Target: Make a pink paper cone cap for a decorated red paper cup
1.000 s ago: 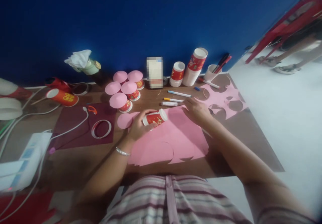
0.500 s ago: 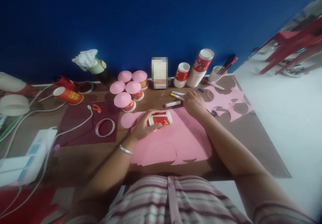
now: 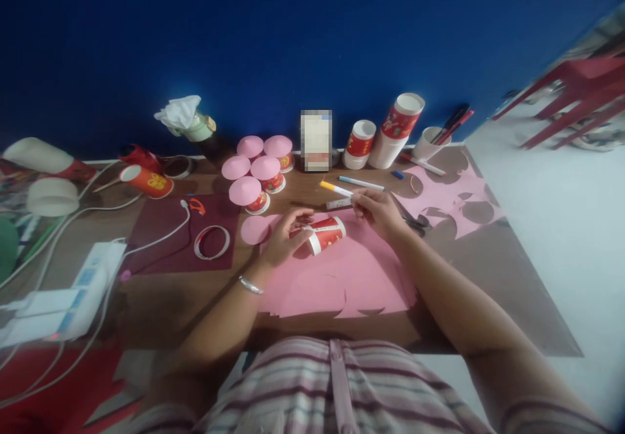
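A red and white paper cup (image 3: 330, 233) is tilted on its side over stacked pink paper sheets (image 3: 312, 287). My left hand (image 3: 288, 242) grips its left end, the thumb on the near side. Pinched between the fingertips of my right hand (image 3: 378, 213) is a white marker with a yellow cap (image 3: 334, 189), the cap pointing left. Under it, a glue stick or thick white pen (image 3: 338, 204) lies on the table, partly covered. Just behind is a light blue marker (image 3: 361, 183). Several cups wear pink paper cones (image 3: 245, 190) at the back left.
Stacked cups (image 3: 396, 131), a pen cup (image 3: 430, 146) and a blurred upright panel (image 3: 316, 140) stand along the blue wall. Scissors (image 3: 416, 224) and cut pink scraps (image 3: 449, 190) lie right. A power strip (image 3: 90, 291), cables and a paper ring (image 3: 211, 242) are left.
My right hand has picked up the yellow-capped marker and drawn it slightly nearer. The cup has turned in my left hand, so its right end points more away from me. The view shifted slightly.
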`<control>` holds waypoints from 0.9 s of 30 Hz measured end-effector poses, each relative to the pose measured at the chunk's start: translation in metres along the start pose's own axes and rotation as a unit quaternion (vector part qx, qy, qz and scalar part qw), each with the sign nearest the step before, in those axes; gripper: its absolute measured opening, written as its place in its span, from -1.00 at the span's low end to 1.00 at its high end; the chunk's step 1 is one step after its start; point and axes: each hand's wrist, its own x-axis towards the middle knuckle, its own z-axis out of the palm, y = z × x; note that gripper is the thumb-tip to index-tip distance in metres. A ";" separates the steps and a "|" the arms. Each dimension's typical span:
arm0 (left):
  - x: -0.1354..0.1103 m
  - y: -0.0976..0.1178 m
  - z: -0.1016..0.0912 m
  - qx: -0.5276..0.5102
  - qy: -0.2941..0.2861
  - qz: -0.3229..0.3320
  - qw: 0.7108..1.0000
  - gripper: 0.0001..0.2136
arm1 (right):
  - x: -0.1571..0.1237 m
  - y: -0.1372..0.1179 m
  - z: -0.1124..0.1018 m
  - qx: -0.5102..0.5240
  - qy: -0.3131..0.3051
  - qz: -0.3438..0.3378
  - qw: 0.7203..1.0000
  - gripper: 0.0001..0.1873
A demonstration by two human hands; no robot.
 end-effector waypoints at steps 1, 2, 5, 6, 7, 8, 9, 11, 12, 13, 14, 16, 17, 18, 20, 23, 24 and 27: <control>0.000 0.000 0.000 -0.002 0.009 -0.001 1.000 -0.55 | -0.002 0.001 0.003 0.027 -0.011 0.013 0.999 -0.59; 0.001 0.000 0.000 -0.002 0.022 -0.002 1.000 -0.55 | -0.003 0.003 0.006 0.050 -0.021 0.026 0.998 -0.59; 0.004 0.005 -0.001 0.018 0.073 0.004 0.997 -0.55 | -0.006 0.005 0.011 0.099 -0.042 0.055 0.993 -0.61; 0.006 0.008 -0.002 0.036 0.089 0.010 0.995 -0.54 | -0.006 0.005 0.012 0.110 -0.045 0.061 0.991 -0.62; 0.009 0.012 -0.003 0.058 0.101 0.016 0.993 -0.54 | -0.006 0.005 0.012 0.119 -0.048 0.067 0.989 -0.62; 0.012 0.016 -0.003 0.081 0.108 0.025 0.990 -0.53 | -0.006 0.005 0.013 0.127 -0.050 0.071 0.988 -0.62; 0.016 0.020 -0.003 0.104 0.111 0.035 0.988 -0.53 | -0.007 0.004 0.013 0.134 -0.052 0.075 0.987 -0.63; 0.025 0.027 -0.003 0.139 0.097 0.057 0.984 -0.57 | -0.008 0.002 0.013 0.144 -0.055 0.079 0.985 -0.64; 0.029 0.029 -0.003 0.153 0.085 0.071 0.982 -0.62 | -0.008 0.002 0.013 0.149 -0.056 0.080 0.984 -0.64; 0.033 0.031 -0.002 0.165 0.071 0.084 0.980 -0.68 | -0.009 0.001 0.013 0.154 -0.058 0.081 0.983 -0.64; 0.037 0.031 -0.001 0.172 0.061 0.096 0.979 -0.73 | -0.009 0.001 0.013 0.159 -0.058 0.081 0.982 -0.64; 0.042 0.030 0.001 0.177 0.049 0.105 0.977 -0.78 | -0.009 0.001 0.013 0.170 -0.055 0.077 0.981 -0.62; 0.043 0.028 0.002 0.173 0.049 0.104 0.978 -0.79 | -0.008 0.001 0.013 0.177 -0.052 0.074 0.980 -0.60; 0.044 0.026 0.003 0.164 0.051 0.098 0.980 -0.79 | -0.008 0.001 0.012 0.184 -0.047 0.070 0.979 -0.57; 0.045 0.020 0.005 0.140 0.052 0.080 0.986 -0.79 | -0.006 0.002 0.012 0.194 -0.039 0.065 0.978 -0.52; 0.044 0.012 0.005 0.089 0.051 0.046 0.994 -0.77 | -0.005 0.004 0.012 0.196 -0.046 0.070 0.977 -0.53; 0.044 0.010 0.005 0.072 0.050 0.035 0.996 -0.76 | -0.005 0.004 0.013 0.196 -0.052 0.073 0.977 -0.53; 0.044 0.007 0.005 0.019 0.052 0.007 0.998 -0.77 | -0.006 0.006 0.015 0.206 -0.063 0.074 0.974 -0.56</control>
